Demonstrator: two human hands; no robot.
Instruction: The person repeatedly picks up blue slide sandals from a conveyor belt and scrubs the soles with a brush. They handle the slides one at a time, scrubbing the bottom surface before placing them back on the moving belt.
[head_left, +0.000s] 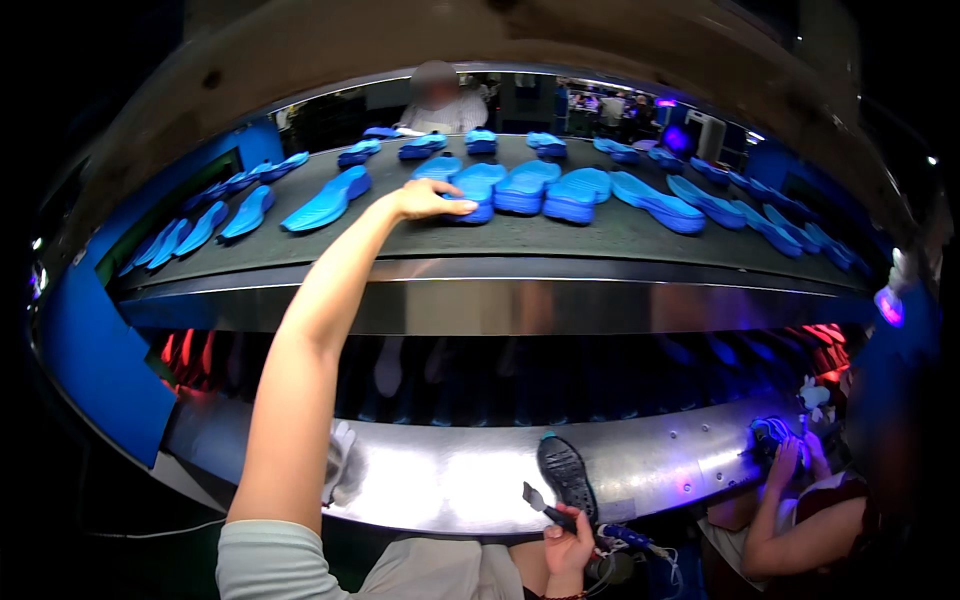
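Note:
My left arm stretches far over the conveyor belt (400, 242). At its end, my left hand (425, 198) is closed on the near end of a blue shoe sole (480, 182), thumb across its front; the sole still rests among its neighbours. Low in the picture, my right hand (568, 548) grips a small brush (545, 506) with a dark handle and a flat, wide head. Just beyond that hand, a black shoe sole (566, 470) lies on the shiny metal ledge (460, 490), treaded face up.
Several blue soles (332, 198) line the belt in rows. Beneath it, a dark lower level holds more soles (388, 368). A white glove (340, 455) lies by my left arm. At right, a co-worker's hands (790, 458) handle a dark item; another person (445, 108) is across the belt.

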